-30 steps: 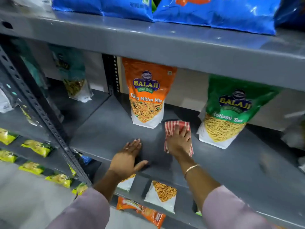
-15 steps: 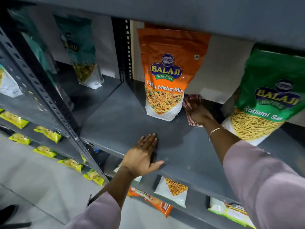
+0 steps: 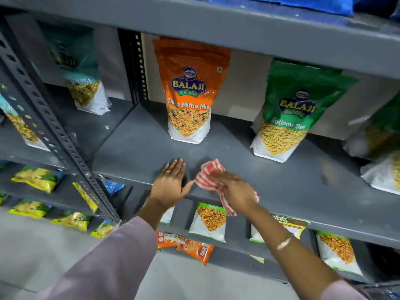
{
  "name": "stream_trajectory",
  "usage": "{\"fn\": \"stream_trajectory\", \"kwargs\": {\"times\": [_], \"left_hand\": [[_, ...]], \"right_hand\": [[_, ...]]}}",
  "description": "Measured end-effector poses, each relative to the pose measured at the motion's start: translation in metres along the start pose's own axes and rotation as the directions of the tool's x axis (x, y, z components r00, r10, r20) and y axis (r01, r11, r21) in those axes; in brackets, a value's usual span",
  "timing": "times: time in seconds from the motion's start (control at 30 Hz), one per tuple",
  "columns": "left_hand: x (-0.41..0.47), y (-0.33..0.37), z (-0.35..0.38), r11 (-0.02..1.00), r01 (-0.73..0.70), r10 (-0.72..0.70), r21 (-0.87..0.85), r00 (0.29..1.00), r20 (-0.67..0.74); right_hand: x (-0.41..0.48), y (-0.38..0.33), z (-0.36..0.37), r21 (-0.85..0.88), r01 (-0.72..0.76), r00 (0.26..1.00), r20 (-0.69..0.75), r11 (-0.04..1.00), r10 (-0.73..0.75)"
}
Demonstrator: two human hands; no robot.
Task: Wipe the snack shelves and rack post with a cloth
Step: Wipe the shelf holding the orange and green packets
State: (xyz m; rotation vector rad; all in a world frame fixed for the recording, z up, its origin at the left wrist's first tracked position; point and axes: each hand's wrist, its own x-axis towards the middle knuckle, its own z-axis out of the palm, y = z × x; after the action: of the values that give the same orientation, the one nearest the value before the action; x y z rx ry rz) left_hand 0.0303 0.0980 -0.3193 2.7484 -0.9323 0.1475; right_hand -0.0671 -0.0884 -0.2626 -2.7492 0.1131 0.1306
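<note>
A grey metal snack shelf [image 3: 138, 152] runs across the middle of the view. My right hand [image 3: 236, 191] presses a red-and-white striped cloth [image 3: 210, 174] onto its front edge, fingers closed over the cloth. Just to the left, my left hand [image 3: 171, 185] lies flat on the shelf, fingers spread, holding nothing. The perforated grey rack post [image 3: 56, 135] slants down the left side, apart from both hands.
An orange Tikha Mitha Mix bag [image 3: 189, 94] and a green Ratlami Sev bag [image 3: 290, 109] stand at the back of the shelf. More snack bags [image 3: 211, 221] fill the lower shelf. A grey upper shelf [image 3: 216, 24] hangs overhead. Yellow packets [image 3: 36, 177] lie at lower left.
My right hand has pulled the cloth from the back of the shelf, between the two bags, forward to the front edge beside my left hand. The left hand has stayed flat.
</note>
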Motion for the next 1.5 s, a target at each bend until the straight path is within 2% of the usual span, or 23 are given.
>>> {"fn": "stream_trajectory", "kwargs": {"times": [0.03, 0.1, 0.13, 0.2, 0.23, 0.27, 0.3, 0.37, 0.47, 0.6, 0.67, 0.73, 0.8, 0.83, 0.9, 0.97, 1.03, 1.1, 1.2, 1.3, 1.33, 1.37, 1.5], "left_hand": [[-0.002, 0.0, 0.001, 1.0, 0.008, -0.008, -0.003, 1.0, -0.001], [-0.006, -0.001, 0.003, 1.0, 0.025, -0.025, -0.014, 1.0, -0.01], [-0.007, -0.001, 0.004, 0.999, 0.03, -0.03, -0.024, 0.999, -0.009], [-0.007, 0.0, 0.005, 0.998, 0.035, -0.036, -0.045, 0.999, -0.017], [-0.007, 0.001, 0.005, 0.998, 0.033, -0.034, -0.047, 0.999, -0.033], [-0.007, 0.001, 0.004, 0.998, 0.033, -0.035, -0.046, 0.999, -0.039], [-0.007, 0.002, 0.003, 0.998, 0.045, -0.046, -0.043, 0.999, -0.029], [-0.007, 0.003, 0.002, 0.999, 0.049, -0.049, 0.001, 0.998, -0.028], [-0.008, 0.003, 0.001, 0.998, 0.052, -0.051, 0.027, 0.997, -0.054], [-0.009, 0.001, 0.002, 0.996, 0.042, -0.039, 0.079, 0.999, -0.036], [-0.009, 0.0, 0.003, 0.997, 0.04, -0.037, 0.071, 0.998, -0.042], [-0.008, 0.001, 0.003, 0.998, 0.039, -0.037, 0.046, 0.998, -0.047], [-0.007, 0.001, 0.004, 0.999, 0.039, -0.038, 0.005, 0.999, -0.039], [-0.007, 0.0, 0.005, 0.999, 0.041, -0.042, -0.012, 0.998, -0.04], [-0.007, 0.0, 0.007, 0.999, 0.041, -0.042, -0.033, 0.998, -0.05], [-0.006, 0.0, 0.008, 0.999, 0.028, -0.031, -0.033, 0.996, -0.082], [-0.006, 0.0, 0.008, 0.999, 0.02, -0.023, -0.029, 0.994, -0.104], [-0.006, 0.0, 0.007, 0.999, 0.02, -0.024, -0.036, 0.993, -0.116], [-0.007, 0.0, 0.004, 0.999, 0.016, -0.021, -0.048, 0.995, -0.093], [-0.008, 0.001, 0.003, 0.998, 0.029, -0.032, -0.058, 0.997, -0.063], [-0.009, 0.001, 0.003, 0.998, 0.031, -0.034, -0.059, 0.998, -0.061], [-0.009, 0.001, 0.003, 0.997, 0.036, -0.039, -0.062, 0.998, -0.051], [-0.008, 0.0, 0.003, 0.995, 0.042, -0.043, -0.086, 0.999, -0.008]], "right_hand": [[-0.012, 0.0, -0.012, 0.058, 0.012, 0.996, 0.084, 0.998, -0.017], [-0.025, 0.0, -0.041, 0.305, -0.007, 0.965, 0.252, 0.952, -0.074], [-0.026, -0.001, -0.054, 0.439, -0.036, 0.966, 0.246, 0.898, -0.082], [-0.016, 0.004, -0.063, 0.591, -0.086, 0.996, 0.06, 0.802, 0.063], [-0.005, 0.009, -0.058, 0.581, -0.113, 0.983, -0.053, 0.806, 0.176], [0.006, 0.01, -0.049, 0.484, -0.166, 0.955, -0.137, 0.859, 0.262], [0.013, 0.01, -0.034, 0.318, -0.251, 0.944, -0.129, 0.914, 0.304], [0.018, 0.0, 0.001, -0.031, -0.336, 0.94, -0.073, 0.941, 0.333], [0.009, -0.025, 0.03, -0.199, -0.296, 0.954, -0.107, 0.934, 0.279], [-0.029, -0.024, 0.04, -0.287, -0.109, 0.982, -0.181, 0.952, 0.058], [-0.045, -0.001, 0.035, -0.33, -0.096, 0.984, -0.172, 0.939, 0.04], [-0.046, 0.018, 0.014, -0.269, -0.278, 0.951, -0.215, 0.922, 0.224], [-0.03, 0.027, 0.001, -0.103, -0.568, 0.811, -0.234, 0.816, 0.535], [-0.019, 0.021, -0.001, -0.123, -0.606, 0.791, -0.191, 0.786, 0.581], [0.003, -0.007, 0.007, -0.239, -0.431, 0.902, -0.075, 0.87, 0.426], [0.018, -0.03, 0.016, -0.194, -0.227, 0.973, 0.004, 0.955, 0.232], [0.022, -0.027, 0.016, -0.14, -0.181, 0.983, -0.005, 0.973, 0.182], [0.021, 0.0, 0.01, -0.16, -0.239, 0.971, -0.029, 0.958, 0.238], [0.007, 0.057, 0.001, -0.24, -0.485, 0.873, -0.082, 0.841, 0.481], [-0.011, 0.079, -0.011, -0.064, -0.772, 0.633, -0.159, 0.632, 0.758], [-0.011, 0.073, -0.01, -0.057, -0.802, 0.595, -0.165, 0.595, 0.786], [-0.007, 0.061, -0.006, -0.09, -0.786, 0.617, -0.174, 0.611, 0.768], [0.016, -0.003, 0.021, -0.222, -0.457, 0.889, -0.106, 0.861, 0.445]]}}
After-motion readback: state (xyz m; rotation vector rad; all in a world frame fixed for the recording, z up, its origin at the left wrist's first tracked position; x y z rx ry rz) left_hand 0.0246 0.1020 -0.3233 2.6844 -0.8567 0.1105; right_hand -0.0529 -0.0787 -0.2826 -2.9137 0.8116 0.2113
